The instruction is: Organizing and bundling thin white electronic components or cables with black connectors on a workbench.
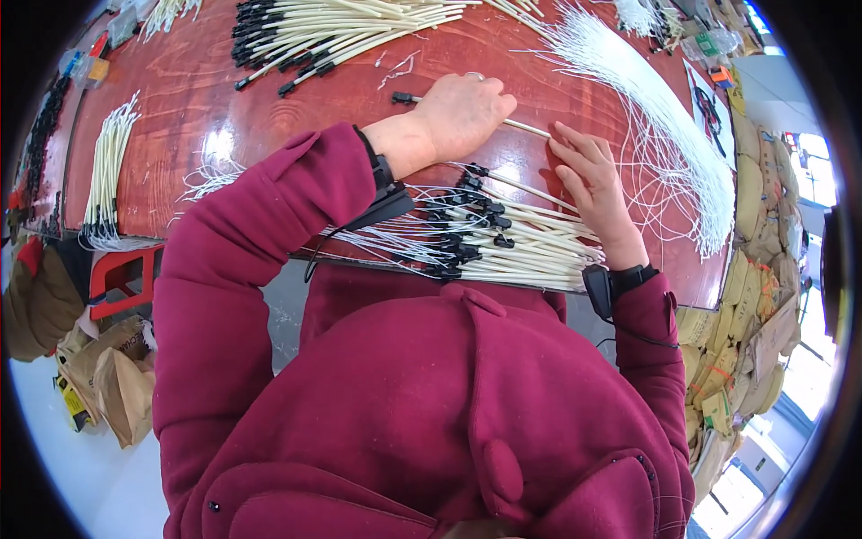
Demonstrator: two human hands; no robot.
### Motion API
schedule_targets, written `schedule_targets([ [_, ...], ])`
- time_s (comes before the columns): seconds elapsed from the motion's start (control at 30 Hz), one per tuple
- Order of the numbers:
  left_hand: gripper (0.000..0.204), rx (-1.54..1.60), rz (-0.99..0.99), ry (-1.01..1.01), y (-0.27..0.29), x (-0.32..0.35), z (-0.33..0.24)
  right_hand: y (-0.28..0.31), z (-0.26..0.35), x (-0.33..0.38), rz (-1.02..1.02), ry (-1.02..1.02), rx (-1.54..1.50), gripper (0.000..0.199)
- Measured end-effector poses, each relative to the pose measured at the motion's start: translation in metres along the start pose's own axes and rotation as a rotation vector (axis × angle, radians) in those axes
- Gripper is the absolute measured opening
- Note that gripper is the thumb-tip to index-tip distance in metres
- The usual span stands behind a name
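Left to right: sorted bundles of cream tubes (106, 171) at the table's (189, 90) edge; left hand (458, 115) curled over one black-tipped tube (406, 98), pinning it flat — right hand (593, 180), fingers together, steadying its far end above the near pile (503, 238); loose white wires (664, 117) fanned within reach.

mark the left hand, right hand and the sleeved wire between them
left hand (462, 115), head view, back of the hand
right hand (594, 180), head view, back of the hand
sleeved wire (526, 128), head view, bare stretch between the hands
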State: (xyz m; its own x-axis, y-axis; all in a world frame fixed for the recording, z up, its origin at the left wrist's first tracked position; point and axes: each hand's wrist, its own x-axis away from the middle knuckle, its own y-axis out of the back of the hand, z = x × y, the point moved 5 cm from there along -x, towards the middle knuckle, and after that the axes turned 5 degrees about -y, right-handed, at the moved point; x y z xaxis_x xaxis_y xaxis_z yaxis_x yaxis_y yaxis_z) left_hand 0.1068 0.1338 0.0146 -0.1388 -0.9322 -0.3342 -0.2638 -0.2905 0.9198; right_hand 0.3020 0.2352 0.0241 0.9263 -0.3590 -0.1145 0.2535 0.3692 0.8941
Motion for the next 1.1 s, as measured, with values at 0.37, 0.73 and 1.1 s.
schedule_targets([
  [0.37,0.009,0.015,-0.007,-0.004,-0.013,-0.008,-0.006,0.005,0.005,0.003,-0.155,-0.059,0.075,0.048],
  [0.73,0.005,0.303,0.042,0.104,0.007,-0.003,-0.003,0.008,0.003,0.003,-0.255,-0.129,0.099,0.037],
  [1.1,0.007,0.489,-0.009,0.117,0.015,0.005,-0.002,0.003,0.000,0.006,-0.303,-0.094,0.101,0.017],
])
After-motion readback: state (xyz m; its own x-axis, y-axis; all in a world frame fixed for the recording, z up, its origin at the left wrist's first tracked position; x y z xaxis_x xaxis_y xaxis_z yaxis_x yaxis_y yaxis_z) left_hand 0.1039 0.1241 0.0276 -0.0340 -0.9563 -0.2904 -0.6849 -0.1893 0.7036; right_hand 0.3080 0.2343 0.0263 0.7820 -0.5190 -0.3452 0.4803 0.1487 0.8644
